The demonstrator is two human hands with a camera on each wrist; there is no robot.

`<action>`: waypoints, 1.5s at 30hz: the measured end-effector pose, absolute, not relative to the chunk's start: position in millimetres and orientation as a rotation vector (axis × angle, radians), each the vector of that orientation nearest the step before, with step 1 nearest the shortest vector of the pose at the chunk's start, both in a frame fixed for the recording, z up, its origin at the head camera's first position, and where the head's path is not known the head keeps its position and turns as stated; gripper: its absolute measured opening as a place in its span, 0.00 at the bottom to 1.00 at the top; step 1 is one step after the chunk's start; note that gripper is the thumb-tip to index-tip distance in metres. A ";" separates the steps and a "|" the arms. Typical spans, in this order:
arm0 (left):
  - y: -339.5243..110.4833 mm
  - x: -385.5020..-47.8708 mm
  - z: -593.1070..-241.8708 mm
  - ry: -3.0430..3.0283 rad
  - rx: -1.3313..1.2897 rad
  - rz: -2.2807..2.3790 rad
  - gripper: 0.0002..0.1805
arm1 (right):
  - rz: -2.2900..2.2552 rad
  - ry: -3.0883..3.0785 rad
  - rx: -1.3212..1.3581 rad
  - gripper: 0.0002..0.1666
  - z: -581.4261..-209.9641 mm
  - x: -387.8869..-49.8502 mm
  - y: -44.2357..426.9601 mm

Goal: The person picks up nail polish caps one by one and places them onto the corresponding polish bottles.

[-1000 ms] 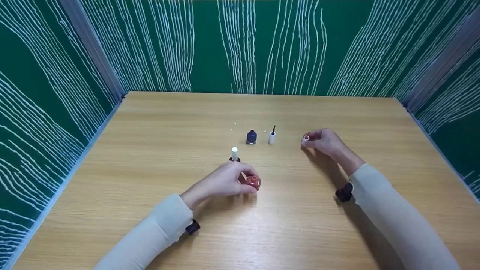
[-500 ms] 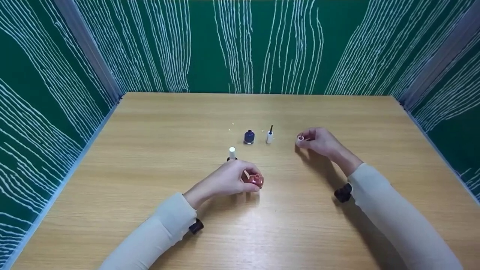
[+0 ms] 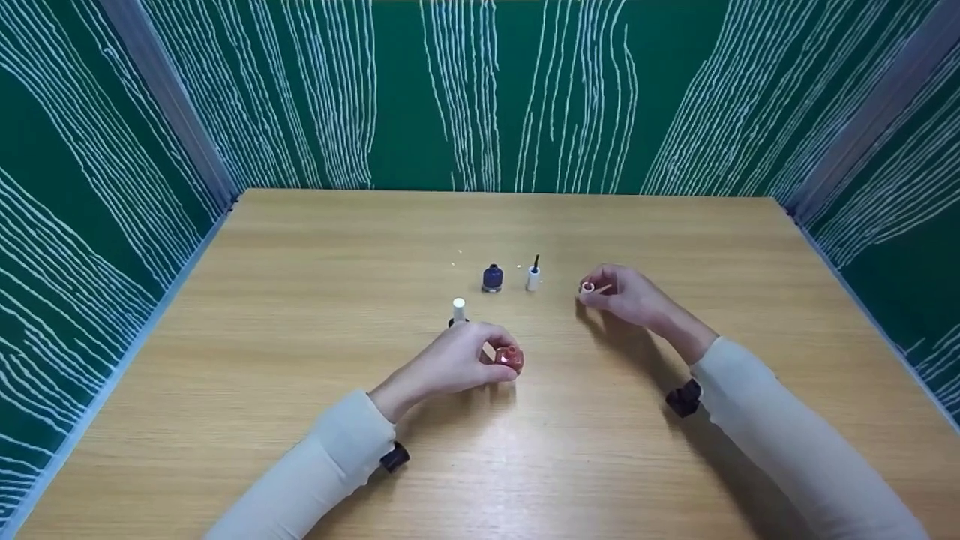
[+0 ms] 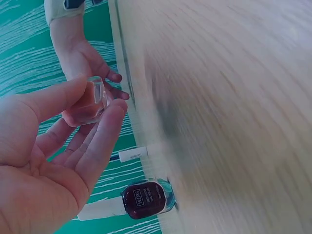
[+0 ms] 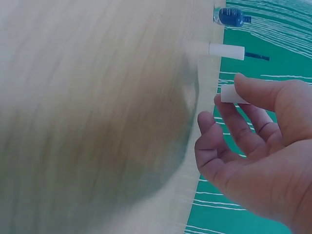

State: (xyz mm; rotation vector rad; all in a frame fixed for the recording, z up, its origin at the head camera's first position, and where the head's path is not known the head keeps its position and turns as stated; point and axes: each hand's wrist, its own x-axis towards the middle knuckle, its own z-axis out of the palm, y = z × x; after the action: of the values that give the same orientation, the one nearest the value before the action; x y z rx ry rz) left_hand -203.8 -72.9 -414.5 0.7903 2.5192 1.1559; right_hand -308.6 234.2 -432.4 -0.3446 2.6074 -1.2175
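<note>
In the head view the left hand (image 3: 463,358) pinches a small open bottle of orange-red polish (image 3: 509,359); the left wrist view shows this glass bottle (image 4: 87,105) between thumb and fingers. To the right and farther back, the right hand (image 3: 628,298) pinches a white cap (image 3: 587,288) by its sides. The right wrist view shows the cap (image 5: 231,94) between thumb and fingertips; its brush is mostly hidden by the hand. Cap and bottle are apart.
An uncapped dark blue bottle (image 3: 493,278) stands near the middle of the table (image 3: 337,247). Beside it, a white cap (image 3: 533,279) stands with its brush upward. Behind the left hand is a dark red bottle (image 4: 145,200) with a white cap (image 3: 459,309).
The right hand has moved a little left and nearer with its cap. The left hand still pinches the orange-red bottle, and the view has shifted slightly.
</note>
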 end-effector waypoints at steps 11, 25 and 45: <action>-63.1 -206.3 -415.0 2.517 0.802 1.162 0.13 | -1.203 2.574 -0.403 0.16 -431.1 -297.6 240.4; -43.2 -213.2 -412.4 2.519 0.776 1.193 0.13 | -1.243 2.552 -0.471 0.15 -425.3 -291.9 243.2; -32.0 -215.7 -412.2 2.545 0.766 1.239 0.13 | -1.239 2.486 -0.562 0.18 -412.1 -273.9 236.5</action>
State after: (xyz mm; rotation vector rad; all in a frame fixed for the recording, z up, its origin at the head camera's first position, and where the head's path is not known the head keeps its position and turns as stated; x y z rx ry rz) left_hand -215.7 -32.0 -412.2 0.7659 2.5446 1.2388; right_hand -273.9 236.5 -412.1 -0.5623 2.4862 -1.2389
